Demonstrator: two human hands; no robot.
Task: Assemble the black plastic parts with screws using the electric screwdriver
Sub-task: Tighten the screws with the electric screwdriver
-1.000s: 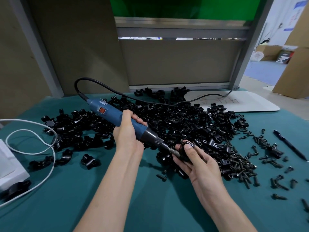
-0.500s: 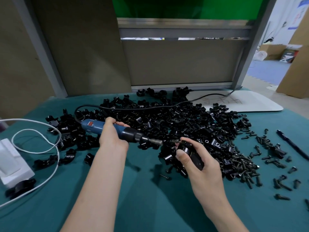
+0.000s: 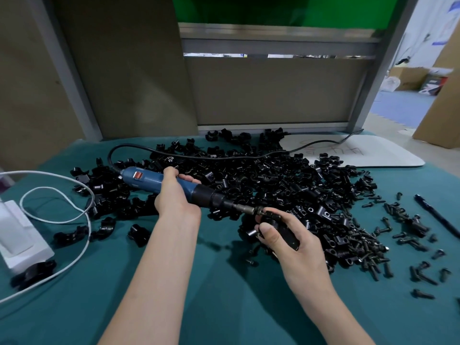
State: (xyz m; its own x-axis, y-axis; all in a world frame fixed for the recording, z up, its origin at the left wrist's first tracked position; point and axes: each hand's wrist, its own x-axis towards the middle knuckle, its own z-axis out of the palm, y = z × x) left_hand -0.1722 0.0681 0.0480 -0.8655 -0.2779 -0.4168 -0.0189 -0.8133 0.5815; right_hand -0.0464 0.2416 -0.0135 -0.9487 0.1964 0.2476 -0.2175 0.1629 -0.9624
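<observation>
- A left hand (image 3: 174, 199) grips the blue electric screwdriver (image 3: 149, 180), its bit touching a black plastic part (image 3: 285, 231) pinched in the right hand (image 3: 303, 247) above the teal tabletop (image 3: 236, 307).
- Directly behind, a heap of black parts (image 3: 273, 180) crowds the workspace; the tool's black cord (image 3: 199, 156) trails across it.
- Loose screws (image 3: 368, 247) and a pen (image 3: 438, 217) lie right; a white cable (image 3: 29, 172) loops left.

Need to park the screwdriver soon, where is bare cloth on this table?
Bare teal cloth lies between left forearm and right forearm, also from the left forearm out to the white cable. Crowded: black parts pile mid-table, loose screws at right.
</observation>
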